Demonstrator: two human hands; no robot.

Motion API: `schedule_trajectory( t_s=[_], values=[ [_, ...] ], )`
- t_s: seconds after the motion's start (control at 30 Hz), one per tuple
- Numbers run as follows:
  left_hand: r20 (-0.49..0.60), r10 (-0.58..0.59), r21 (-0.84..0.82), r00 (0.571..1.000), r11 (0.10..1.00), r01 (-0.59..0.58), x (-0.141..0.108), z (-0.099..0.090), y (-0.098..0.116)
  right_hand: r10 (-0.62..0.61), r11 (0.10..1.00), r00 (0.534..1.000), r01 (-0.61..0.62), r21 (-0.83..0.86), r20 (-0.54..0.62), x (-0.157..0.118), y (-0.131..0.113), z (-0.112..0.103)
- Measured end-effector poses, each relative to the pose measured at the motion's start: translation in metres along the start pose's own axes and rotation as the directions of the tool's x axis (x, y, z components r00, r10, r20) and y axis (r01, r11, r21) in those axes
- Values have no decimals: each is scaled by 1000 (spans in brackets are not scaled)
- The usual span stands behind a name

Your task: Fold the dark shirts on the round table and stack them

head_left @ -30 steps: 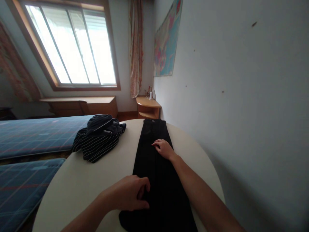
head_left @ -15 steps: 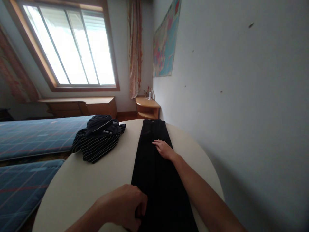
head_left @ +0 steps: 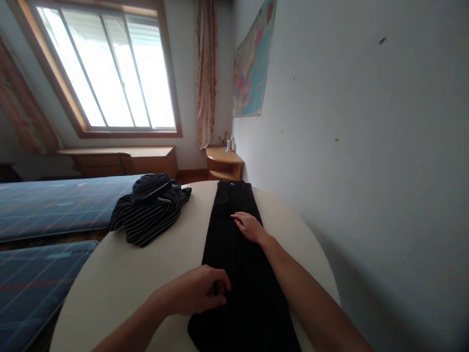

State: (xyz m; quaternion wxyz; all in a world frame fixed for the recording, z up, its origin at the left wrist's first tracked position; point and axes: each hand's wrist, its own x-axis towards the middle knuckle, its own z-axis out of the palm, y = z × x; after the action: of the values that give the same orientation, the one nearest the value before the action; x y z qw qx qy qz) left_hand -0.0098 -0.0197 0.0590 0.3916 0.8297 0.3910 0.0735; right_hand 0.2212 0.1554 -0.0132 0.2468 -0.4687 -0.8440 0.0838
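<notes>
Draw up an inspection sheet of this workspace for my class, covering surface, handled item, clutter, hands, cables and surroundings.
Surface: pale round table beside the wall.
Handled item: long black garment, laid lengthwise.
Clutter: striped dark garment, crumpled at the table's left edge.
Hands: right hand palm-down on the black garment; left hand half-curled over its nearer part, contact unclear.
Cables: nothing seen.
Surroundings: window, map, corner shelf, blue plaid padding.
</notes>
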Motion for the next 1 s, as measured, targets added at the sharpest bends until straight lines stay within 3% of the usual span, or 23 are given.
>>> schedule_trajectory(
  t_s=[0.07,0.13,0.27,0.33,0.47,0.57,0.7,0.87,1.0],
  values=[
    [50,-51,15,997,999,50,-1,-4,-5,5,1000,1000,-5,-8,7,-1,-1,-1],
    [31,-78,34,997,996,77,0,-8,-10,10,1000,1000,-10,-20,26,-1,-3,-3],
    [-254,49,196,966,981,2,11,-9,-34,-5,997,995,12,-72,99,-3,-12,-11],
    [-326,130,274,936,961,-38,20,-6,-51,20,993,990,-4,-114,139,-6,-18,-14],
    [-323,153,335,934,942,-38,29,-2,-76,167,977,960,-130,-170,226,-13,-29,-11],
    [-286,154,354,946,934,-44,28,-1,-80,247,965,922,-205,-166,299,-15,-34,-6],
    [-256,115,385,960,923,-8,28,1,-77,250,966,913,-213,-147,322,-11,-34,-3],
    [-278,146,387,949,922,-29,35,-5,-83,213,971,945,-177,-160,249,-12,-33,-5],
    [-364,172,393,915,920,-16,35,-16,-102,127,984,961,-91,-151,246,-33,-56,-15]
  ],
)
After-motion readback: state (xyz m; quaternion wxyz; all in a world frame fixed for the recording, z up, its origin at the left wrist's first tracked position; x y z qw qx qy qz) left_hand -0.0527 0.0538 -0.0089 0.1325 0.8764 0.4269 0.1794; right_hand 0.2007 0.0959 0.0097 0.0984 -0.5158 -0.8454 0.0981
